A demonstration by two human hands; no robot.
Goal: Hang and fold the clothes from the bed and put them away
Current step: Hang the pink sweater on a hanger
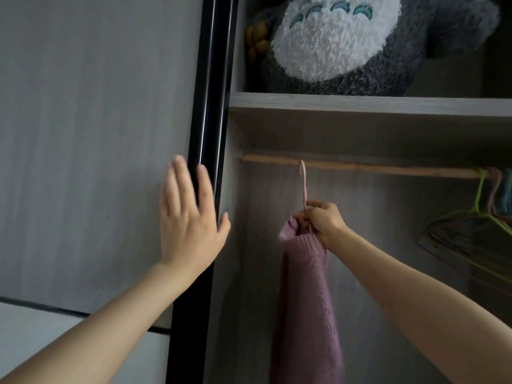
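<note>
Pale grey wood-grain wardrobe door [83, 134] fills the left half of the view, ending in a glossy black vertical door edge [210, 106]. The left hand [191, 217] is raised there with straight, spread fingers, its palm toward the panel and its fingertips over the black edge; the blur hides whether it touches. To the right, the wardrobe stands open. Inside, a slim pink hanger [303, 184] is seen nearly edge-on, with its hook pointing up and reaching the level of the light wooden rail [388, 169]. I cannot tell whether the hook sits on the rail. The right hand [324, 223] is curled round the hanger's neck and the bunched top of a mauve knitted sweater [304, 300]. The sweater hangs straight down, long axis vertical, below the left part of the rail. Above the rail is a grey wooden shelf [360, 103] carrying a fluffy grey-and-white plush toy [346, 42]. Far right, bare green, pink and blue hangers [471, 231] crowd the rail's end, well apart from the sweater.
</note>
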